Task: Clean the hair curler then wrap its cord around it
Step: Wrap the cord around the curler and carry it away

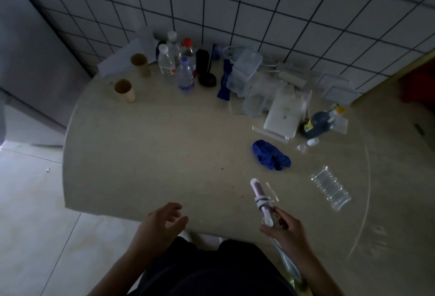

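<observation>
1. Right now the right hand [283, 226] is closed around the handle end of the hair curler [261, 199], with the barrel pointing up and away over the near edge of the table [146, 154].
2. Curler is pinkish-white with a pale tip; a few turns of cord [263, 201] sit around its middle, and more cord [286, 260] trails down from the hand along the right forearm.
3. A thin pale strip stands off beside the barrel, probably the curler's clamp, but the frame is dark and soft there, so I can't tell for sure.
4. Left hand [162, 221] is open with fingers loosely curled, holding nothing, at the table's near edge and well apart from the curler.
5. Crumpled blue cloth [270, 154] lies on the table beyond the curler's tip, not touching it.
6. Clear ribbed plastic bottle [330, 191] lies on its side to the right of the curler.
7. At the back by the tiled wall [259, 1]: upright water bottles [186, 76], two brown cups [124, 89], clear plastic containers [246, 69], and a dark bottle [317, 124] lying tilted.
</observation>
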Demonstrator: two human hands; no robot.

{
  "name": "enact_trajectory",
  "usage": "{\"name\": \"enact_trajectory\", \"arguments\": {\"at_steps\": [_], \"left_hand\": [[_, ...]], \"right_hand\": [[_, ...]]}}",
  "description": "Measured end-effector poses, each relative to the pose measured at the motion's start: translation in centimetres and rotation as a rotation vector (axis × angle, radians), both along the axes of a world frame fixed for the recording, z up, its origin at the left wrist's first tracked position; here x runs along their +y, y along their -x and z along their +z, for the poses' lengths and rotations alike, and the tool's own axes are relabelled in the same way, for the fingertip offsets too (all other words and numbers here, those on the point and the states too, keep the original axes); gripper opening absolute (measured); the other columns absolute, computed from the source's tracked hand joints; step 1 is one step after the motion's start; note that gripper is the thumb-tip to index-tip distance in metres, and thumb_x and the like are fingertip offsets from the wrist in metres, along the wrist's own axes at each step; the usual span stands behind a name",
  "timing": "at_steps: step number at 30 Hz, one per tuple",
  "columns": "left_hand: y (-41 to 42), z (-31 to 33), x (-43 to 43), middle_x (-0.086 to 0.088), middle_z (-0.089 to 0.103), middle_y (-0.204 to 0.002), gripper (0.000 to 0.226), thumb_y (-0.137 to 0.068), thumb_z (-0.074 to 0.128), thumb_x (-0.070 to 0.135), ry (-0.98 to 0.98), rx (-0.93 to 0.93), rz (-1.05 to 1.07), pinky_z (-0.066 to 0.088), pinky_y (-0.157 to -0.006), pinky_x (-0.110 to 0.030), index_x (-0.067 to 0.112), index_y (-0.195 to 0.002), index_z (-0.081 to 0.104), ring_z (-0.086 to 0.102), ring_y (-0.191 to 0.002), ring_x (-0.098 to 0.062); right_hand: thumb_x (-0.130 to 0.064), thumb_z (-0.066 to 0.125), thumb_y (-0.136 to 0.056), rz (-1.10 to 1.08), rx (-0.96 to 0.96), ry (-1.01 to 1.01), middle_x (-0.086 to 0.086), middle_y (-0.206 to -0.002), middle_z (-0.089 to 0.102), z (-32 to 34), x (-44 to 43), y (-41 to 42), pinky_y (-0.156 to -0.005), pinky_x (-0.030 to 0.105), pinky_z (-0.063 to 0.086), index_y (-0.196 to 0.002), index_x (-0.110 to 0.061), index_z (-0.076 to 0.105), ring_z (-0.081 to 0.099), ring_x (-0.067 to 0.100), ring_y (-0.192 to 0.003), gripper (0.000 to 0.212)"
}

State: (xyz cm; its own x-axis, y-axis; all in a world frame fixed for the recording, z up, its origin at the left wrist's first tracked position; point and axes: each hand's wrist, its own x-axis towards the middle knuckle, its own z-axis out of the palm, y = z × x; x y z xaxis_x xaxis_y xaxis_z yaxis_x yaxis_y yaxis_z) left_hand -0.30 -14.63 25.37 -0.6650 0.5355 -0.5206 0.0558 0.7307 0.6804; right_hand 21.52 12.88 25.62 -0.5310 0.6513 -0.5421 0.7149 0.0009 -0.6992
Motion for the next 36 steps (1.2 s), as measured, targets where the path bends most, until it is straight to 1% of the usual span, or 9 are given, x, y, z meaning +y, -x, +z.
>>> {"name": "enact_trajectory", "arguments": {"at_steps": [4, 8, 14, 19, 23, 25, 29, 31, 36], "left_hand": [[0.3, 3.2, -1.2, 0.018, 0.074, -0.1, 0.029, -0.09, 0.078, 0.035, -0.054, 0.048, 0.015, 0.057, -0.085, -0.027, 0.036, -0.116, 0.065, 0.069, -0.093, 0.005], [0.6, 4.1, -1.4, 0.019, 0.074, -0.101, 0.03, -0.091, 0.076, 0.036, -0.055, 0.044, 0.031, 0.057, -0.085, -0.026, 0.037, -0.118, 0.064, 0.068, -0.094, 0.005], [-0.5, 5.3, -2.0, 0.017, 0.075, -0.099, 0.025, -0.092, 0.075, 0.034, -0.015, 0.108, 0.23, 0.052, -0.082, -0.021, 0.032, -0.116, 0.067, 0.064, -0.094, 0.009], [-2.9, 5.7, -5.6, 0.018, 0.074, -0.102, 0.031, -0.093, 0.074, 0.034, 0.051, 0.115, 0.416, 0.054, -0.087, -0.02, 0.027, -0.123, 0.069, 0.068, -0.096, 0.004], [-5.1, 6.0, -8.7, 0.016, 0.075, -0.103, 0.025, -0.095, 0.072, 0.033, 0.083, 0.078, 0.534, 0.057, -0.09, -0.028, 0.036, -0.118, 0.065, 0.071, -0.096, 0.0], [-5.9, 6.3, -9.8, 0.018, 0.076, -0.101, 0.025, -0.094, 0.073, 0.031, 0.076, 0.076, 0.603, 0.057, -0.089, -0.026, 0.043, -0.113, 0.064, 0.071, -0.094, 0.003], [-6.4, 6.4, -12.6, 0.017, 0.075, -0.102, 0.029, -0.091, 0.075, 0.036, 0.045, 0.076, 0.744, 0.053, -0.081, -0.012, 0.032, -0.118, 0.069, 0.071, -0.092, 0.005], [-6.8, 6.5, -14.7, 0.016, 0.075, -0.102, 0.033, -0.086, 0.073, 0.045, 0.015, 0.09, 0.825, 0.052, -0.08, -0.01, 0.034, -0.117, 0.068, 0.071, -0.094, 0.005], [-8.2, 6.2, -22.2, 0.017, 0.075, -0.101, 0.028, -0.09, 0.076, 0.034, -0.004, 0.137, 0.999, 0.058, -0.087, -0.03, 0.04, -0.116, 0.065, 0.07, -0.095, 0.003]], "right_hand": [[-0.016, 0.094, -0.062, 0.025, -0.01, 0.026, -0.008, -0.078, 0.077, 2.2, -1.7, -0.1, -0.067, 0.019, 0.051, -0.094, -0.055, 0.078, 0.064, -0.002, -0.068, 0.053], [-0.039, 0.079, -0.055, 0.078, 0.046, 0.064, -0.01, -0.083, 0.077, 2.8, -2.3, 2.0, -0.068, 0.018, 0.052, -0.107, -0.054, 0.076, 0.067, -0.001, -0.071, 0.054], [-0.034, 0.082, -0.065, 0.216, 0.128, 0.217, -0.006, -0.092, 0.08, 2.9, -2.4, 6.7, -0.075, 0.028, 0.057, -0.111, -0.039, 0.079, 0.074, 0.01, -0.084, 0.047], [0.0, 0.085, -0.082, 0.37, 0.163, 0.319, -0.01, -0.098, 0.083, 1.9, -3.0, 10.5, -0.079, 0.025, 0.057, -0.106, -0.04, 0.078, 0.076, 0.011, -0.094, 0.047], [0.007, 0.081, -0.082, 0.48, 0.151, 0.354, 0.005, -0.104, 0.082, 1.0, -4.9, 12.8, -0.088, 0.041, 0.058, -0.114, -0.025, 0.079, 0.075, 0.021, -0.095, 0.045], [0.004, 0.085, -0.077, 0.542, 0.168, 0.368, 0.001, -0.099, 0.083, 1.1, -6.0, 13.8, -0.082, 0.034, 0.057, -0.109, -0.029, 0.081, 0.073, 0.013, -0.086, 0.046], [0.014, 0.086, -0.074, 0.638, 0.131, 0.364, -0.022, -0.09, 0.081, 0.6, -8.2, 16.7, -0.074, 0.01, 0.054, -0.104, -0.038, 0.077, 0.071, -0.006, -0.077, 0.06], [0.016, 0.084, -0.075, 0.691, 0.115, 0.336, -0.023, -0.091, 0.082, 0.3, -9.5, 18.3, -0.074, 0.01, 0.055, -0.109, -0.036, 0.074, 0.071, -0.006, -0.079, 0.063], [0.012, 0.087, -0.074, 0.833, 0.095, 0.252, -0.014, -0.095, 0.083, 0.4, -15.7, 22.3, -0.079, 0.02, 0.057, -0.114, -0.031, 0.077, 0.072, 0.003, -0.082, 0.06]]}}
